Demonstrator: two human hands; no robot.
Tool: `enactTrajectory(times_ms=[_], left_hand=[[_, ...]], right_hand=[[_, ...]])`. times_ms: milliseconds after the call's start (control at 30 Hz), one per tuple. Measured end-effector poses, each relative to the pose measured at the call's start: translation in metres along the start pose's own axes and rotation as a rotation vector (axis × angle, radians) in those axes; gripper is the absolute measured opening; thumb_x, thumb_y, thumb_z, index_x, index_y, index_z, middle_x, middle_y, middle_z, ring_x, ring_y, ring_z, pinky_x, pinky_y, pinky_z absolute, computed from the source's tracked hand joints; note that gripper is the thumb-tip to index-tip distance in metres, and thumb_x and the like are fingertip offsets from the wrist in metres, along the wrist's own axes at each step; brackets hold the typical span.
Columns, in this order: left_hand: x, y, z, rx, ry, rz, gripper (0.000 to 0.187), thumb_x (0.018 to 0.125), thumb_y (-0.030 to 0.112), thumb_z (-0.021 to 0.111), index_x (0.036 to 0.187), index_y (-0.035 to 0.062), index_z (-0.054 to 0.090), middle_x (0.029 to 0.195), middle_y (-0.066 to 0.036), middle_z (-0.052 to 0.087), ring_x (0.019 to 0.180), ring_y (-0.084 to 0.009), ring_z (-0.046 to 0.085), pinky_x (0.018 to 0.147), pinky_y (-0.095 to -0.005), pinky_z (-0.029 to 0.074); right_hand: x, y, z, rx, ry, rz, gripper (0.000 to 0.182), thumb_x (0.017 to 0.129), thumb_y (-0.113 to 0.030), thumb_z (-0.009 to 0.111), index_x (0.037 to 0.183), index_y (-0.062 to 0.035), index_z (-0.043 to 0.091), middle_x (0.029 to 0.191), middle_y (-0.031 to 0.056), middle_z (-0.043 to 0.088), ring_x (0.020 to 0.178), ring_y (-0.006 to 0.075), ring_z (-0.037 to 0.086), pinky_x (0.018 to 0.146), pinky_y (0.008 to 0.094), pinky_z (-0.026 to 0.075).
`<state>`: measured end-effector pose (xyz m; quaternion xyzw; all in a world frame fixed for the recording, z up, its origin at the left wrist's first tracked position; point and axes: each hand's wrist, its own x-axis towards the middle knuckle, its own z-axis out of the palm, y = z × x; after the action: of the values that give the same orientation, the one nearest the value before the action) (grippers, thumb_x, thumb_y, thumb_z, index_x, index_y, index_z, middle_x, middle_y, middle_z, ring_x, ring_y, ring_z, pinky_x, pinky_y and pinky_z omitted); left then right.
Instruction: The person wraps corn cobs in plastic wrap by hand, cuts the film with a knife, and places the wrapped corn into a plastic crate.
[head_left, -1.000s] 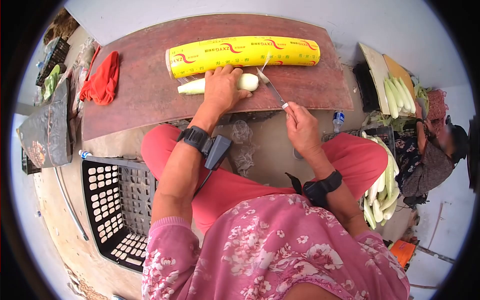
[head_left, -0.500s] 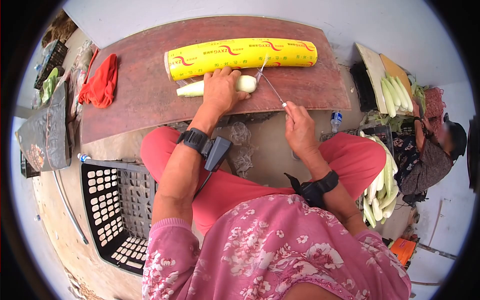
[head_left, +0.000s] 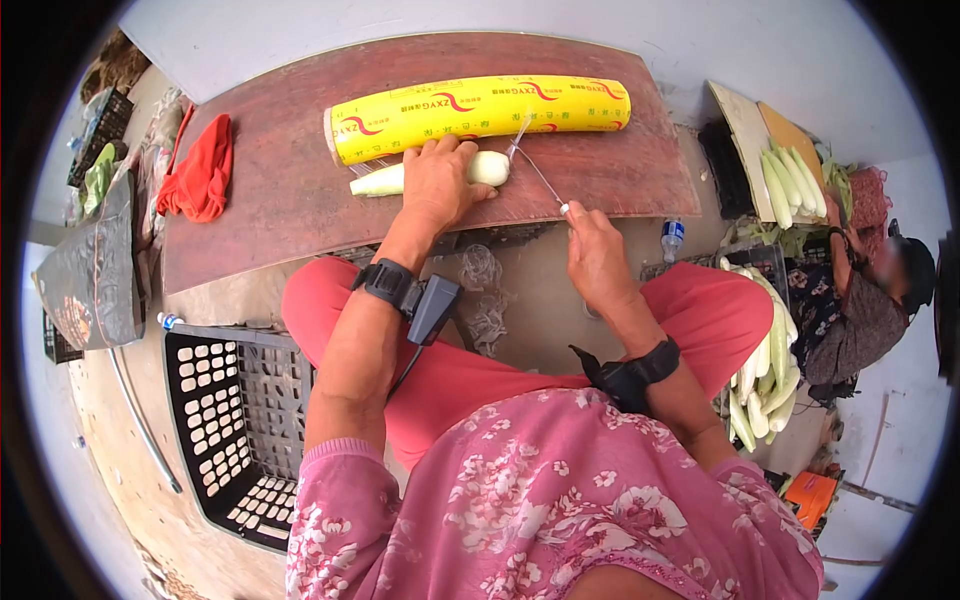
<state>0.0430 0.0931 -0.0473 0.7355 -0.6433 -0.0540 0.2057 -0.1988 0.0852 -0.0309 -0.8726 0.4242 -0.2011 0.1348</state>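
Observation:
My left hand [head_left: 437, 185] is wrapped over a pale green, tapered vegetable [head_left: 489, 169] that looks like an ear of corn in its husk. It lies crosswise on the table, and my fingertips reach the edge of a yellow printed roll of cling film [head_left: 480, 108] just behind it. Clear film [head_left: 375, 163] stretches between the roll and the vegetable. My right hand [head_left: 598, 258] grips a thin, wire-like metal tool [head_left: 541, 176] with a whitish base. The tool's far end reaches the film beside the vegetable's thick end.
The reddish-brown table [head_left: 270, 130] carries a red cloth [head_left: 203, 168] at left. A black crate [head_left: 215, 430] stands on the floor at lower left. Pale vegetables [head_left: 765, 370] are piled at right, near another person [head_left: 860, 310] and a water bottle [head_left: 672, 238].
The roll, the vegetable and my left hand sit slightly further left in view. My right hand has shifted only a little, still holding the tool at the film.

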Motion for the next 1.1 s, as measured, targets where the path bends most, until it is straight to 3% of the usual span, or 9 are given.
enactTrajectory(times_ms=[200,400,500,600,700,900,1100], left_hand=[[-0.001,0.0,0.0,-0.011,0.011,0.002,0.058,0.066,0.041,0.079,0.115,0.0142,0.064,0.108,-0.006,0.061,0.108,-0.0242,0.054,0.092,-0.0392,0.035],[-0.001,0.0,0.0,-0.01,0.015,0.003,0.057,0.066,0.041,0.079,0.115,0.0142,0.064,0.108,-0.006,0.061,0.108,-0.024,0.054,0.093,-0.0394,0.035],[-0.001,-0.002,0.003,-0.006,0.045,0.022,0.057,0.067,0.041,0.079,0.115,0.0142,0.064,0.109,-0.005,0.062,0.108,-0.0239,0.054,0.093,-0.0395,0.035],[-0.001,-0.001,0.002,0.002,0.04,0.022,0.057,0.067,0.041,0.079,0.115,0.0142,0.064,0.109,-0.006,0.062,0.108,-0.0239,0.054,0.093,-0.0397,0.035],[-0.001,0.002,-0.003,-0.011,0.013,0.002,0.059,0.064,0.04,0.08,0.115,0.0131,0.064,0.11,-0.007,0.062,0.109,-0.0255,0.054,0.093,-0.04,0.036],[-0.002,-0.001,0.001,-0.024,0.052,0.024,0.059,0.063,0.039,0.081,0.114,0.0128,0.064,0.109,-0.007,0.062,0.109,-0.0257,0.055,0.092,-0.0402,0.037],[0.0,-0.001,0.002,-0.005,0.049,0.025,0.059,0.064,0.04,0.081,0.113,0.0129,0.064,0.109,-0.007,0.062,0.108,-0.0256,0.055,0.091,-0.0404,0.038]], right_hand=[[0.015,-0.023,-0.03,-0.067,-0.071,-0.09,0.039,0.081,-0.001,0.056,0.12,-0.0019,0.053,0.088,0.0201,0.06,0.079,0.0413,0.06,0.07,0.0494,0.048],[0.032,-0.044,-0.042,-0.201,-0.155,-0.143,0.03,0.079,-0.003,0.055,0.109,0.002,0.056,0.078,0.0225,0.062,0.076,0.0409,0.063,0.065,0.0489,0.05],[0.054,-0.059,-0.057,-0.341,-0.333,-0.162,0.025,0.077,-0.004,0.056,0.1,0.0032,0.061,0.073,0.0241,0.062,0.077,0.041,0.064,0.065,0.0476,0.052],[0.082,-0.066,-0.068,-0.371,-0.36,-0.257,0.017,0.073,-0.005,0.057,0.086,0.0029,0.065,0.075,0.024,0.064,0.079,0.0397,0.065,0.066,0.0461,0.053],[0.123,-0.072,-0.07,-0.39,-0.507,-0.289,0.014,0.072,-0.003,0.055,0.079,0.0045,0.064,0.076,0.0262,0.063,0.076,0.0423,0.063,0.067,0.0499,0.049],[0.161,-0.1,-0.075,-0.546,-0.732,-0.218,0.019,0.068,-0.004,0.055,0.078,0.0042,0.069,0.073,0.026,0.063,0.07,0.0386,0.065,0.063,0.0453,0.051],[0.163,-0.1,-0.076,-0.527,-0.712,-0.227,0.018,0.067,-0.003,0.055,0.076,0.0053,0.068,0.069,0.0243,0.063,0.063,0.0366,0.065,0.058,0.0443,0.051]])
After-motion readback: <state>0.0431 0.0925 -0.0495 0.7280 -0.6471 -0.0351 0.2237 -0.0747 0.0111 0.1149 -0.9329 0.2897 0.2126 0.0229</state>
